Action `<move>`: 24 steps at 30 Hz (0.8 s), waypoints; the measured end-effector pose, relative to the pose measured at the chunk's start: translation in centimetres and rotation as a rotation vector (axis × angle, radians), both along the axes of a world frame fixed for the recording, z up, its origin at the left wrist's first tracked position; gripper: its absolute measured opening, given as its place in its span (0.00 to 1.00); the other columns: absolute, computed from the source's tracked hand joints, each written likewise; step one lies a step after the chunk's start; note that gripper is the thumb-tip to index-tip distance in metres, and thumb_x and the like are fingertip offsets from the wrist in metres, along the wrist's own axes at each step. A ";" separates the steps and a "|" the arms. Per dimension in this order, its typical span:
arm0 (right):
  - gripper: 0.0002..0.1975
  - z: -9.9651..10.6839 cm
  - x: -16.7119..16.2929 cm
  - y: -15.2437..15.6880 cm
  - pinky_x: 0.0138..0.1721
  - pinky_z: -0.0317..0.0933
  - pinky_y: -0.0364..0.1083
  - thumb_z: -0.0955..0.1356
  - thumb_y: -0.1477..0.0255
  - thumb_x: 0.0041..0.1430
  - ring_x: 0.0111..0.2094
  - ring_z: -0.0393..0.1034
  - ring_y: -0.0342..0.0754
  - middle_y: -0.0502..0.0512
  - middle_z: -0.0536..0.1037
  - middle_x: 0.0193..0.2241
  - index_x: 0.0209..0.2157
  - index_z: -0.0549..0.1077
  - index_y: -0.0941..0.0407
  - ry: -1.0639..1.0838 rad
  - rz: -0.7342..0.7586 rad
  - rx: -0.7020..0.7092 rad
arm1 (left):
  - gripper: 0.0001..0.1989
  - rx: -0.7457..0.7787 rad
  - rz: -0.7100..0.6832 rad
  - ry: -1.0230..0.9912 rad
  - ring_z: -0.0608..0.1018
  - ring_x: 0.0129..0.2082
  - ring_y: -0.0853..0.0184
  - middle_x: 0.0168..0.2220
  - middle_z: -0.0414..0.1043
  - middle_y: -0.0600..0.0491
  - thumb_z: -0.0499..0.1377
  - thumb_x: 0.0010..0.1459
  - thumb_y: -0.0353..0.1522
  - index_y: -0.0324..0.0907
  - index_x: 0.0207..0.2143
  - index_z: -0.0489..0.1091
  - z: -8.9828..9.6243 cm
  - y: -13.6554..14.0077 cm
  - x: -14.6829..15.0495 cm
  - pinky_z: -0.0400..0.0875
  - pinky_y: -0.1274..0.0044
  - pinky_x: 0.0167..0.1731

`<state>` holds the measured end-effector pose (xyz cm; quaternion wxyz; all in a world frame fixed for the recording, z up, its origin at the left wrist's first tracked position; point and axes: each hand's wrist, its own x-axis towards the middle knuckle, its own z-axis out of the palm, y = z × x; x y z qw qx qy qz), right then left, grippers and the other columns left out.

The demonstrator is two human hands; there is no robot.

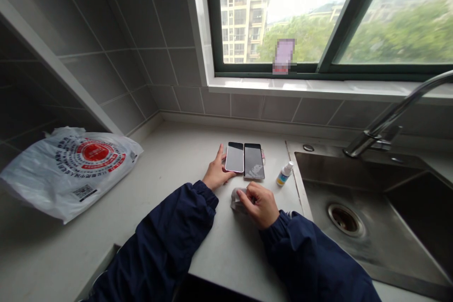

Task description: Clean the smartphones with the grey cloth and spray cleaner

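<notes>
My left hand (pixel 216 172) is at the left smartphone (pixel 234 156), its thumb along the lower edge and its index finger stretched up beside the left edge. The other fingers are curled at that side, partly hidden. A second, darker smartphone (pixel 254 158) lies close along the right side of the first, with whitish patches low on its screen. Just below the phones, my right hand (pixel 261 203) is closed on a crumpled pale cloth (pixel 238 199), which bulges out to the left of the thumb. To the right of the phones stands a small white-capped spray bottle (pixel 284 173).
A steel sink (pixel 375 255) with a faucet (pixel 364 141) borders the countertop (pixel 184 151) on the right. On the left lies a white plastic bag (pixel 46 179) with red and black print. Behind are a tiled wall and a window (pixel 318 19).
</notes>
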<state>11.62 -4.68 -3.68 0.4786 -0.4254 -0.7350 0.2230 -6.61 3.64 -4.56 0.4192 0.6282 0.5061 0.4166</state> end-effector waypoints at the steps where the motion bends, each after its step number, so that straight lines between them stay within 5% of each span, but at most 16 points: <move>1: 0.22 0.1 0.0 0.0 0.25 0.53 0.42 0.67 0.67 0.63 0.21 0.58 0.41 0.46 0.61 0.20 0.18 0.56 0.53 0.003 -0.005 0.000 | 0.62 0.005 0.010 0.022 0.73 0.21 0.77 0.67 0.56 0.36 0.70 0.47 0.31 0.56 0.71 0.30 0.1 -0.1 0.0 0.68 0.81 0.18; 9: 0.19 0.3 0.7 0.6 0.35 0.64 0.45 0.66 0.67 0.59 0.32 0.71 0.47 0.57 0.74 0.33 0.18 0.55 0.52 0.039 -0.142 -0.028 | 0.56 0.094 0.041 0.281 0.81 0.34 0.67 0.59 0.69 0.40 0.70 0.46 0.34 0.44 0.71 0.43 0.9 -0.4 -0.2 0.75 0.75 0.40; 16: 0.08 -0.4 1.4 1.3 0.33 0.61 0.47 0.68 0.65 0.55 0.26 0.70 0.48 0.50 0.74 0.26 0.32 0.66 0.54 0.003 -0.283 -0.183 | 0.54 0.154 0.044 0.310 0.78 0.50 0.60 0.58 0.70 0.42 0.70 0.48 0.37 0.44 0.71 0.44 1.0 -0.6 -0.1 0.71 0.71 0.52; 19: 0.23 -1.0 1.3 1.3 0.33 0.61 0.47 0.69 0.62 0.55 0.24 0.70 0.48 0.47 0.74 0.24 0.49 0.66 0.58 0.006 -0.323 -0.268 | 0.53 0.165 0.059 0.314 0.78 0.50 0.60 0.58 0.70 0.42 0.70 0.48 0.35 0.45 0.71 0.44 0.8 -0.6 0.0 0.70 0.71 0.52; 24: 0.51 -1.7 1.2 1.8 0.35 0.62 0.49 0.72 0.58 0.50 0.26 0.72 0.51 0.45 0.76 0.19 0.67 0.45 0.62 0.370 -0.297 -0.642 | 0.53 0.177 0.052 0.310 0.78 0.51 0.59 0.59 0.70 0.43 0.69 0.48 0.35 0.46 0.71 0.43 0.9 -0.7 0.0 0.70 0.70 0.53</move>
